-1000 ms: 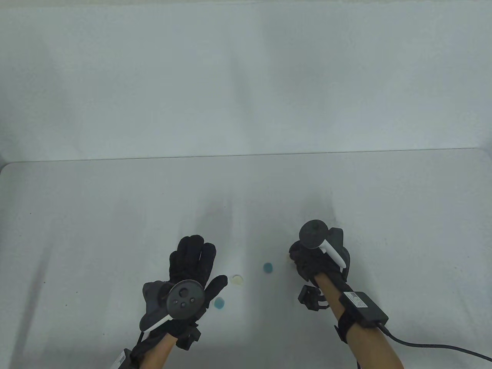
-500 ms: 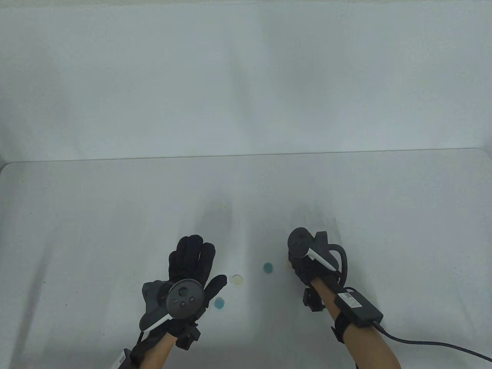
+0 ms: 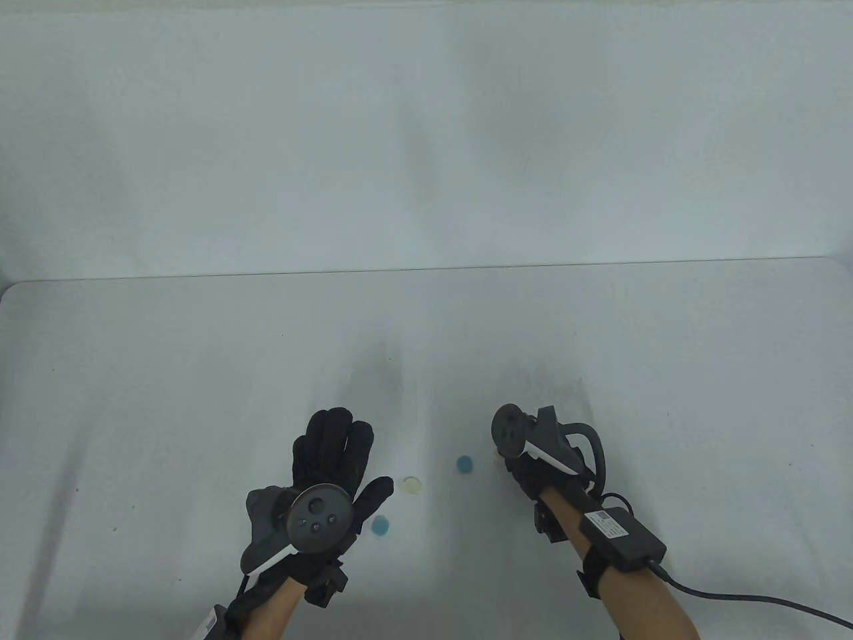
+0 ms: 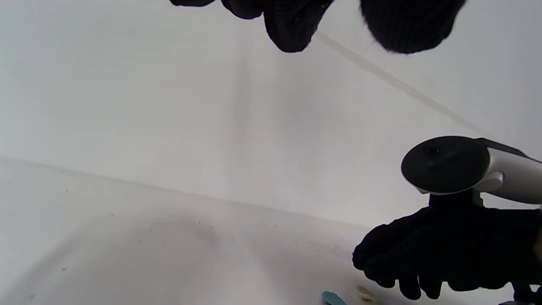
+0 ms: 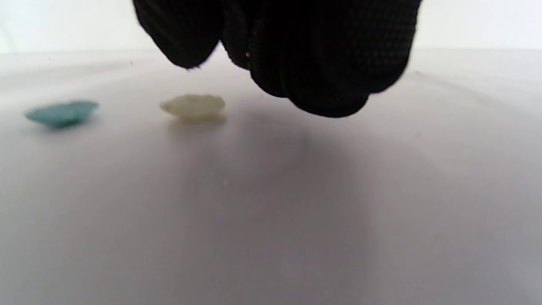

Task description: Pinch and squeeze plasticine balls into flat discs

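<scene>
My left hand (image 3: 333, 460) lies flat on the white table (image 3: 166, 400) with straight fingers; only its fingertips (image 4: 292, 25) show in the left wrist view. Beside its thumb lie a cream disc (image 3: 412, 485) and a blue disc (image 3: 380, 526). Another blue disc (image 3: 464, 465) lies further right. My right hand (image 3: 526, 467) hovers with loosely curled fingers (image 5: 313, 63) and holds nothing. A small flattened cream piece (image 5: 192, 106) lies on the table just left of its fingertips, apart from them. The teal disc (image 5: 61, 113) lies beyond it.
The table's far edge (image 3: 426, 269) meets a white backdrop. A black cable (image 3: 746, 597) runs from the right wrist unit off the view's right edge. No other objects stand on the table.
My right hand has tilted to the left and drawn slightly back toward the front edge, its tracker swinging left and down. The cream piece stays on the table. My left hand has not moved.
</scene>
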A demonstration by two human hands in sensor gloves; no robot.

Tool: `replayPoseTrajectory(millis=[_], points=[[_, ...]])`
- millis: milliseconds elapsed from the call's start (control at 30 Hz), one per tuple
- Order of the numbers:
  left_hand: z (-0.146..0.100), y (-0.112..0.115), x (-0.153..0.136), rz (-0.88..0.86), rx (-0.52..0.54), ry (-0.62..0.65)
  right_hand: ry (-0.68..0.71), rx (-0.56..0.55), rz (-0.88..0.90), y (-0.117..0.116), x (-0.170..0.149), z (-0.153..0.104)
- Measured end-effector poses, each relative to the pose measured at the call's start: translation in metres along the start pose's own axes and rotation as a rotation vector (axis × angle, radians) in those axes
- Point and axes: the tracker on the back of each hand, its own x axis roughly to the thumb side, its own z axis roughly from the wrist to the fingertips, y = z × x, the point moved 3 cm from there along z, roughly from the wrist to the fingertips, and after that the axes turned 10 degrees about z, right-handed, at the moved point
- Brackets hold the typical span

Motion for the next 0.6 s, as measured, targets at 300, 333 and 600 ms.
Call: replayPoseTrajectory(millis=[300, 333, 600], points=[[-0.002, -0.004, 0.008, -0.048, 0.008, 0.062, 0.267, -0.106, 0.285, 0.075, 0.011, -0.087], [-0.002, -0.006, 0.009, -0.048, 0.010, 0.072, 0.285, -0.131, 0.281, 0.081, 0.012, -0.099], [-0.008, -0.019, 0.019, -0.122, 0.032, 0.141, 0.388, -0.207, 0.225, 0.089, 0.013, -0.148]])
